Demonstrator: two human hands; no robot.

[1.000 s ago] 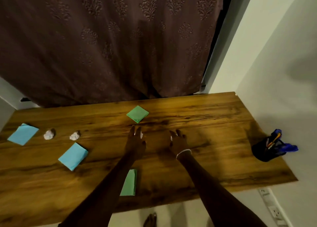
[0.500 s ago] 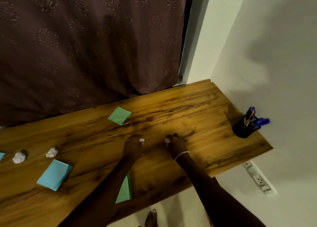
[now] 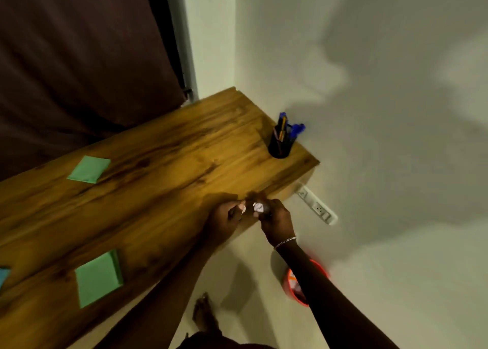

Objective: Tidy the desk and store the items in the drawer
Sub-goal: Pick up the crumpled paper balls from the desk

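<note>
My left hand [image 3: 225, 220] and my right hand [image 3: 274, 220] hover close together over the front right edge of the wooden desk [image 3: 163, 163]. Each is closed around a small crumpled white paper ball: one [image 3: 242, 208] peeks from the left fingers, the other [image 3: 258, 207] from the right. Two green sticky-note pads lie on the desk, one at the back [image 3: 89, 169] and one near the front edge [image 3: 98, 277]. A blue pad's corner [image 3: 3, 276] shows at the left frame edge. No drawer is in view.
A black pen holder [image 3: 281, 142] with blue pens stands at the desk's right end against the white wall. A red bin [image 3: 293, 286] sits on the floor under my right forearm. A power strip [image 3: 315, 206] is on the wall. A brown curtain hangs behind.
Both hands closed on the small white balls and drew back to the desk's front right edge. My view swung right, so the left pads and other paper balls left the frame.
</note>
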